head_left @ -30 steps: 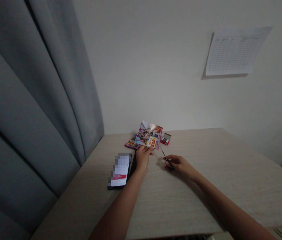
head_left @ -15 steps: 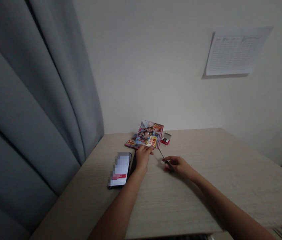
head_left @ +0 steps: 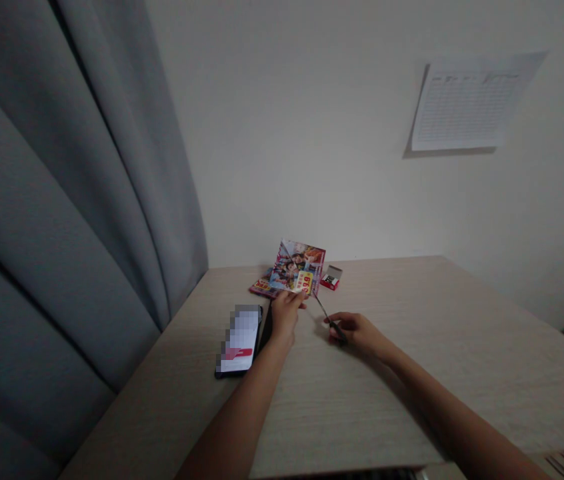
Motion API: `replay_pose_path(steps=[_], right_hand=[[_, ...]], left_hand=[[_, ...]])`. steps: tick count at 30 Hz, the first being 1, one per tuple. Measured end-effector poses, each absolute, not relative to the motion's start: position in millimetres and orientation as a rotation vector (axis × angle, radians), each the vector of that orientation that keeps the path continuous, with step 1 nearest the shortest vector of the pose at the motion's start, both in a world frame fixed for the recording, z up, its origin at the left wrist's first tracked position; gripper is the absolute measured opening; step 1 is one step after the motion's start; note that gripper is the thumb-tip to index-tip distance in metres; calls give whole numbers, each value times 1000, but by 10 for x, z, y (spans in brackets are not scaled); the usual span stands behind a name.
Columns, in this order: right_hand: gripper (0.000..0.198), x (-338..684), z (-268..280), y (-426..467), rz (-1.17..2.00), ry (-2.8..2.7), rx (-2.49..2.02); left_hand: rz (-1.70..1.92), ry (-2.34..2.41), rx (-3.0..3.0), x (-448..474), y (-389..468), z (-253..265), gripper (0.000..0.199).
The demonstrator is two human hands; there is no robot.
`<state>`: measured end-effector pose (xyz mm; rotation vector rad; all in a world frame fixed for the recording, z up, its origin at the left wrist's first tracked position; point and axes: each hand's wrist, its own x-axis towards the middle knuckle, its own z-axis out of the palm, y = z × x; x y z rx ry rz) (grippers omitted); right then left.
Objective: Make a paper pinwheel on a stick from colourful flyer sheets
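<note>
My left hand [head_left: 285, 317] pinches the lower edge of a glossy, colourful printed packet [head_left: 292, 263] with a yellow price patch, tilted up from the table. My right hand [head_left: 357, 331] is closed round the dark handle of a thin tool [head_left: 338, 333]; its slim metal shaft points up and left to the packet's lower right corner. I cannot tell the tool's kind. A thin diagonal line crosses the packet's upper left, roughly in line with the shaft. Another printed packet [head_left: 261, 287] lies partly under the raised one.
A phone [head_left: 242, 340] with a lit screen lies left of my left hand, and a dark flat object [head_left: 266, 327] is partly hidden by that wrist. A small red and white box [head_left: 331, 278] stands behind. A grey curtain [head_left: 87, 167] borders the wooden table [head_left: 412, 400].
The raised packet has shifted very slightly to the left. Both hands keep their holds with hardly any movement.
</note>
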<state>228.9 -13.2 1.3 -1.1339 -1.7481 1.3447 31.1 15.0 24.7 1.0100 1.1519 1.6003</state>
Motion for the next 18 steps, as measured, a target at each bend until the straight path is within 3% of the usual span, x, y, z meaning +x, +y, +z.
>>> replay_pose_path(steps=[18], right_hand=[[51, 2303, -11, -119, 1341, -1741, -1118]], left_hand=[[1578, 1176, 1012, 309, 152, 235, 33]])
